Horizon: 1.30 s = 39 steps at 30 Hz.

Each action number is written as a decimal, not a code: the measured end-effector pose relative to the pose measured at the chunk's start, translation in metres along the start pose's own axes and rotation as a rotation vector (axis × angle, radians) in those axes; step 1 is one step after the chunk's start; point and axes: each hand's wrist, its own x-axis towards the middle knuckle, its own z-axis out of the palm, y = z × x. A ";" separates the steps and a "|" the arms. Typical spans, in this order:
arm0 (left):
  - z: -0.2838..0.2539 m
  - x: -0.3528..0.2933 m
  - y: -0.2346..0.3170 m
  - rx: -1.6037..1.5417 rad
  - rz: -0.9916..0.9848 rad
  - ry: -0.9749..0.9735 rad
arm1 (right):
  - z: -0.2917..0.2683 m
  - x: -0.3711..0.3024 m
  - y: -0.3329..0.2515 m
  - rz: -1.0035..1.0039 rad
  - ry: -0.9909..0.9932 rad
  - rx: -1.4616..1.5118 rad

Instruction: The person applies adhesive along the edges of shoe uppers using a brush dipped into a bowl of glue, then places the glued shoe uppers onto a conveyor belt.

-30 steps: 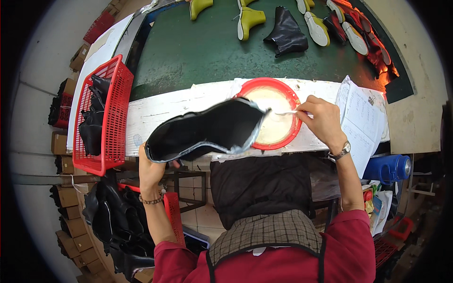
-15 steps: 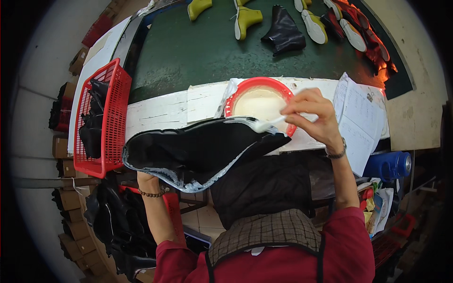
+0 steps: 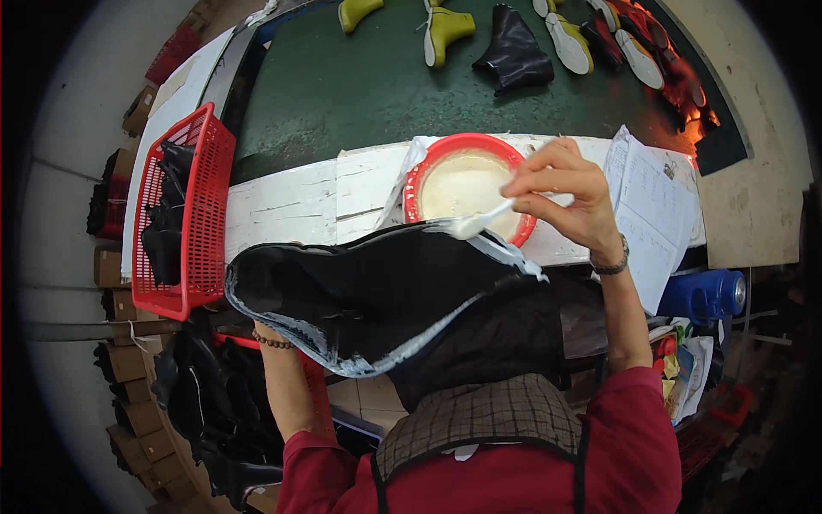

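A black boot upper (image 3: 368, 274) hangs in front of me, its open inside facing up and pale paste smeared along its edges. My left hand (image 3: 267, 331) holds it up from beneath at the left end; the upper hides the fingers. My right hand (image 3: 567, 195) pinches a small white brush (image 3: 495, 212), whose paste-covered tip touches the upper's far edge. Just behind that edge sits a red bowl (image 3: 467, 140) of cream-coloured paste (image 3: 458, 188), partly covered by the upper. A white smeared strip (image 3: 505, 254) of edge curls at the upper's right end.
On the left stands a red plastic basket (image 3: 195, 231) holding black pieces. Yellow boots (image 3: 447, 36) and a black boot (image 3: 516, 53) lie on the green surface (image 3: 342, 103). Papers (image 3: 646, 201) and a blue flask (image 3: 698, 295) are at right. Black uppers (image 3: 205, 385) hang at lower left.
The brush tip has moved slightly left along the upper's far edge. The upper's near edge has dropped toward me, and the pasted strip at its right end shows more.
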 end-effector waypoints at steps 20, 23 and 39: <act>0.123 0.042 0.084 -0.369 -0.107 0.015 | 0.005 0.028 -0.009 -0.108 -0.089 0.010; 0.127 0.045 0.100 -0.380 -0.359 -0.075 | 0.001 0.031 -0.009 -0.109 -0.114 -0.012; 0.155 0.048 0.121 -0.399 -0.472 -0.205 | 0.022 0.074 -0.001 -0.255 -0.065 -0.086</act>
